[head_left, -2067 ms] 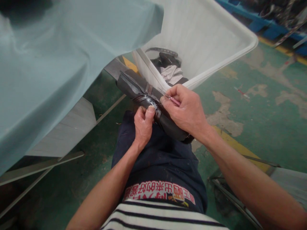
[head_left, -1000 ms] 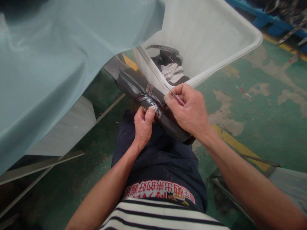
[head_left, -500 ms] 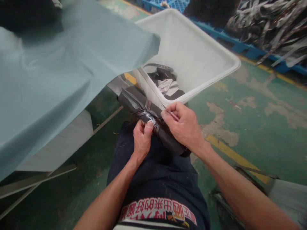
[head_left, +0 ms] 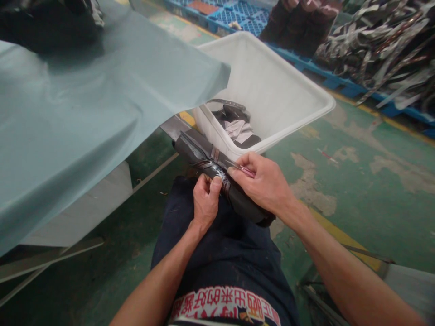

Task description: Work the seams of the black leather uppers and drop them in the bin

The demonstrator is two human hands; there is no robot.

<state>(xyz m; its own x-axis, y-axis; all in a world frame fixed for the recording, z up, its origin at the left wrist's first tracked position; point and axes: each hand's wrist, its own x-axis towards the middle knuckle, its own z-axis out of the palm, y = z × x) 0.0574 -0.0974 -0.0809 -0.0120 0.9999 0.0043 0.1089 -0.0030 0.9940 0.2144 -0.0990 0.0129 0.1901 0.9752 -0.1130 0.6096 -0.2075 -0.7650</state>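
A dark padded roll (head_left: 249, 201) lies slantwise in front of my lap. Thin brown straps (head_left: 215, 154) cross over it, and a patch of white smears (head_left: 219, 171) marks its middle. My left hand (head_left: 206, 194) is closed at the near side of that patch, thumb against bent forefinger; what it pinches is hidden. My right hand (head_left: 263, 181) grips a slim tool with a pink handle (head_left: 247, 171), its thin tip over the roll by the white patch. The tool's exact kind is too small to tell.
Just beyond the roll stands a white plastic bin (head_left: 282, 86) with dark and pale scraps (head_left: 239, 129). A blue-grey sheet (head_left: 102, 113) covers the table at left. Strips of material (head_left: 390, 54) lie heaped on blue pallets (head_left: 234, 16). At lower right is a grey-topped piece (head_left: 411, 285).
The whole scene has shifted slightly down in view. Both hands stay at the white patch, and the tool in my right hand now lies flatter, its thin tip showing over the roll.
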